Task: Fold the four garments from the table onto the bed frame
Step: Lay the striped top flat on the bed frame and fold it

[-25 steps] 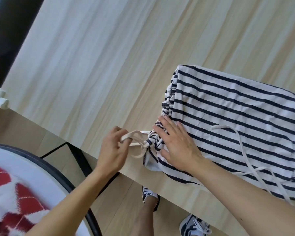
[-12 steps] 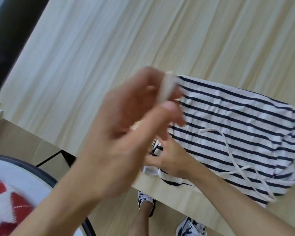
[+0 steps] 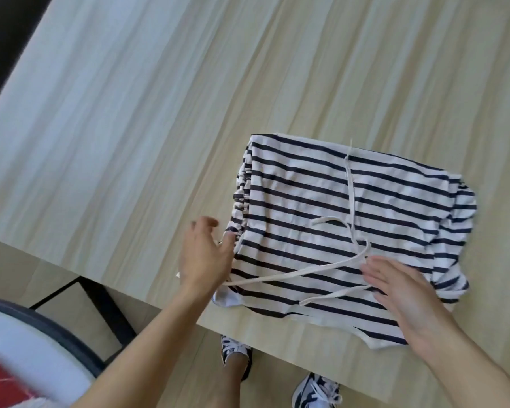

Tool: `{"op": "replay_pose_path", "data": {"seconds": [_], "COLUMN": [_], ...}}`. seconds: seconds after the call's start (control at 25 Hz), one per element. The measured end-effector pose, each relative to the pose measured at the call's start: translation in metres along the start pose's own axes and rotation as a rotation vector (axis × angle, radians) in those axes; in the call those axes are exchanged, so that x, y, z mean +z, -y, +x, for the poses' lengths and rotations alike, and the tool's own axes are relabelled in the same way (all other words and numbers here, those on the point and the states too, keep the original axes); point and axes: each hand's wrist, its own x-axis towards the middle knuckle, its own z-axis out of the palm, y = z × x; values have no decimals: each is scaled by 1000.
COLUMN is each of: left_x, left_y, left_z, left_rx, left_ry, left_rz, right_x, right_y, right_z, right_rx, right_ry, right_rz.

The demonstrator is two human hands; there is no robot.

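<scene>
Hands (image 3: pixel 202 257) (image 3: pixel 407 293) flat on folded striped garment (image 3: pixel 336 207).

head cam | looks steeply down, close | wooden surface (image 3: pixel 159 142) fills view

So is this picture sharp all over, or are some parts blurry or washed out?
In the head view the navy-and-white striped garment on the pale wooden surface is fairly sharp; both hands, left and right, look slightly soft; the red-and-white knitted cloth at the lower left corner is smeared; a pale bluish sheen washes out the wood's upper left; the wide lens slants the edges.
</scene>
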Motion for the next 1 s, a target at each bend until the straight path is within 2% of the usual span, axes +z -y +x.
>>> {"op": "replay_pose_path", "data": {"seconds": [0.08,0.2,0.32,0.4,0.48,0.6,0.68,0.8,0.92,1.0], "left_x": [21,30,20,4,-18,-56,-78,-94,-71,-39], "left_y": [29,45,43,36,21,-9,-33,-73,-115,-141], "left_z": [12,20,22,19,13,1,-11,-32,-52,-55], "left_rx": [-115,-143,-118,-78,-30,-19,-3,328,691,774], "left_ry": [-81,-178,-224,-302,-368,-427,-382,-245,-21,90], "left_rz": [150,136,66,-98,-301,-650,-819,-876,-853,-675], "right_x": [0,18,42,52,54,45,37,25,17,14], "right_y": [-21,-31,-34,-29,-22,-12,-10,-6,-7,-19], "right_z": [8,12,17,32,57,93,103,95,68,54], "right_rx": [93,41,-118,-276,-381,-390,-445,-669,-831,-843], "right_ry": [-60,-75,-125,-234,-332,-363,-399,-399,-174,-40], "right_rz": [-138,-119,-339,-570,-695,-695,-713,-710,-665,-671]}}
